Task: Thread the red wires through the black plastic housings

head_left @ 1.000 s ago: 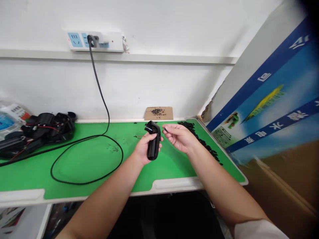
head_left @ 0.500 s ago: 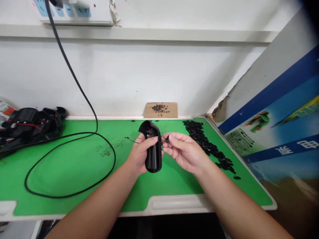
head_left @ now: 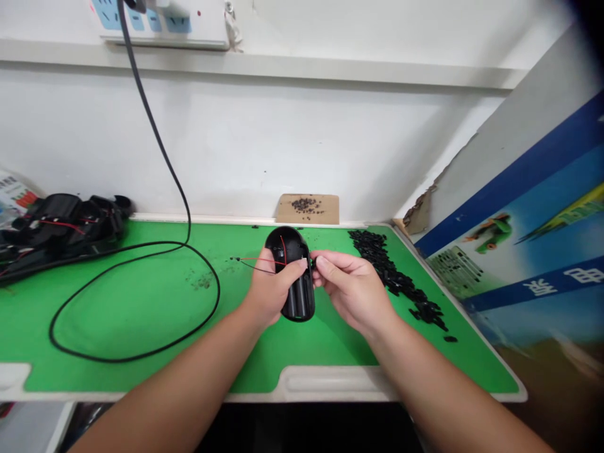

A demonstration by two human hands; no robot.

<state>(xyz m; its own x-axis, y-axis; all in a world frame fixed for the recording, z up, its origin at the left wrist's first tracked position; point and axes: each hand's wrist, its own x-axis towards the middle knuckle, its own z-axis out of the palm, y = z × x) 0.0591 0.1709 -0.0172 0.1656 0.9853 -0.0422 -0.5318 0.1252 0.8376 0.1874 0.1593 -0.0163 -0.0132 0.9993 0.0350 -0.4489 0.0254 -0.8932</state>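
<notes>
My left hand [head_left: 270, 290] is closed around a black plastic casing [head_left: 298, 299], which stands upright above the green mat. Thin red and black wires [head_left: 255, 260] run from the casing's top to the left. My right hand [head_left: 353, 290] pinches a tiny black part [head_left: 312, 264] between thumb and forefinger, right against the casing's right edge. My left fingers hide part of the casing's face.
A long band of small black parts [head_left: 389, 274] lies on the green mat [head_left: 141, 336]. Behind it is a cardboard piece [head_left: 307, 209] with black bits. A black cable [head_left: 134, 301] loops to the left, near a heap of black casings with red wires [head_left: 61, 228].
The casing has turned, showing more of its rounded top and its red and black wires. My right hand has brought the tiny part against the casing. The view has shifted slightly.
</notes>
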